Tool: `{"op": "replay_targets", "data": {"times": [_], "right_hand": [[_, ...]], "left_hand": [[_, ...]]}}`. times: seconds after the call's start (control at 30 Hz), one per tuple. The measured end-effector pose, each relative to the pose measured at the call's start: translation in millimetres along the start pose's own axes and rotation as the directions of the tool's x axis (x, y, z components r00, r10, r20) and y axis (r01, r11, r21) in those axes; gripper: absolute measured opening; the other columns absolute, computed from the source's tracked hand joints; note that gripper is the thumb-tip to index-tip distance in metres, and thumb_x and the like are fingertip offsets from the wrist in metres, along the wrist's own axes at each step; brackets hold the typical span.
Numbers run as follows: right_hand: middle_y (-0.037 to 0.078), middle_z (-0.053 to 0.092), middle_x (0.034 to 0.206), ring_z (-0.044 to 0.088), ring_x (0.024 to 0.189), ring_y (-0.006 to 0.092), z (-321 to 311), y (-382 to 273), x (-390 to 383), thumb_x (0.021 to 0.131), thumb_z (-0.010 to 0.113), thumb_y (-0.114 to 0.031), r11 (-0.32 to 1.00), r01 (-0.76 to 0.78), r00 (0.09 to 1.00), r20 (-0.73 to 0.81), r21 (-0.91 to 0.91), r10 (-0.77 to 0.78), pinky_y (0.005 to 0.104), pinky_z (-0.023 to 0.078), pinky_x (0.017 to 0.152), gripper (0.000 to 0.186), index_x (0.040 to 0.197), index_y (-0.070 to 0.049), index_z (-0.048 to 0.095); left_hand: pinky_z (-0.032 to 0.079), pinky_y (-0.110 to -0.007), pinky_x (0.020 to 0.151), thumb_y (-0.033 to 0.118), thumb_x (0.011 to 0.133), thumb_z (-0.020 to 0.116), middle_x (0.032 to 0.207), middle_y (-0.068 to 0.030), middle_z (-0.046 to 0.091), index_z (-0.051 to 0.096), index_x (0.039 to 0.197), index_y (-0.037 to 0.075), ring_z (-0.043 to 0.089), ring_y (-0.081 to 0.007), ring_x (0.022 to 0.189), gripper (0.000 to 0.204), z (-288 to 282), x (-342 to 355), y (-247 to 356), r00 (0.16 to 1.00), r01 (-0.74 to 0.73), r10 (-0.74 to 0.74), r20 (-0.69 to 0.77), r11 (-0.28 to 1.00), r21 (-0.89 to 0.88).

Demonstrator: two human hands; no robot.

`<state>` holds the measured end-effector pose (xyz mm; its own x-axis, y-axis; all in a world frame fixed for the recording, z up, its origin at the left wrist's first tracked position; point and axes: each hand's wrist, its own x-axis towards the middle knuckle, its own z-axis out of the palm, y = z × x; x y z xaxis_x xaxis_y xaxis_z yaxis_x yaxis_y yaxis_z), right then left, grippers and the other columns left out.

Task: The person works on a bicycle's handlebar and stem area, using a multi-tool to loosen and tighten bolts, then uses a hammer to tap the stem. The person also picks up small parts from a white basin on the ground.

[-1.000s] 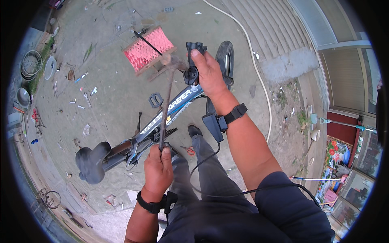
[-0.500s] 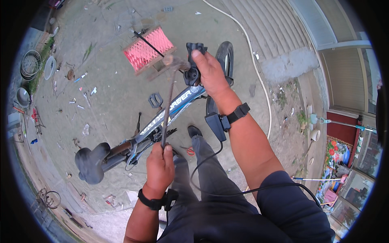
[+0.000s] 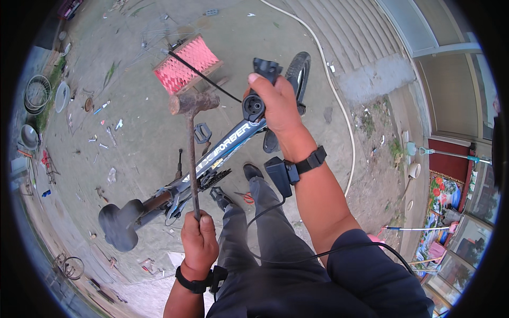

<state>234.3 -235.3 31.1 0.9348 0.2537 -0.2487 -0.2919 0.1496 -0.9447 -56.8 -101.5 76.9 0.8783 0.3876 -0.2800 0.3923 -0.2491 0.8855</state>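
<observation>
hammer [image 3: 191, 148]: located left of centre, head at the far end, handle running down to the near side. the head stands to the left of the black stem [image 3: 253, 107] and apart from it.

left hand [image 3: 200, 241]: fingers curled fully round the near end of the handle, no gap showing, thumb lying along the top.

right hand [image 3: 275, 100]: wrapped over the stem at the far end of the bicycle [image 3: 227, 142], thumb on the upper face. the fingertips are hidden; their exact closure cannot be told.

handling, hammer: judged rigid and head-heavy, the rust-brown head outweighing the thin handle. grip low for swing, higher for control. the handle looks rough, so slipping should be slight; the head is unlikely to be fragile.

handling, stem: judged hard and stiff, with a smooth finish that may slide under a sweaty palm. hold it round the body, fingers clear of the round recess on top. keep the black cable [image 3: 204, 77] free; it should flex but may kink.
</observation>
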Motion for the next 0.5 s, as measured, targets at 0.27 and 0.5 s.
{"op": "replay_targets", "data": {"times": [0.27, 0.5], "right_hand": [[0.008, 0.065, 0.066, 0.061, 0.055, 0.0152, -17.4, -4.7, 2.0, 0.096, 0.064, -0.03, 0.979, 0.168, 0.973, -0.177, 0.115, -0.146, 0.0293, 0.047, 0.05, 0.026, 0.084, -0.007, 0.06], [0.009, 0.066, 0.069, 0.062, 0.058, 0.0148, -54.1, -17.9, 3.9, 0.096, 0.066, -0.031, 0.973, 0.179, 0.964, -0.225, 0.146, -0.143, 0.0289, 0.048, 0.052, 0.028, 0.086, -0.006, 0.061]], "left_hand": [[0.039, -0.026, 0.055, 0.016, 0.11, 0.046, 0.072, -0.002, 0.052, 0.049, 0.097, 0.004, 0.047, -0.0089, 0.059, 0.018, 5.0, -0.8, -1.5, 0.989, -0.108, 0.101, 0.106, 0.992, 0.063], [0.046, -0.036, 0.058, 0.007, 0.103, 0.054, 0.076, -0.0115, 0.058, 0.054, 0.103, 0.002, 0.057, -0.0271, 0.062, 0.005, 40.5, 19.4, 18.0, 0.968, -0.206, 0.203, 0.145, 0.979, 0.009]]}}
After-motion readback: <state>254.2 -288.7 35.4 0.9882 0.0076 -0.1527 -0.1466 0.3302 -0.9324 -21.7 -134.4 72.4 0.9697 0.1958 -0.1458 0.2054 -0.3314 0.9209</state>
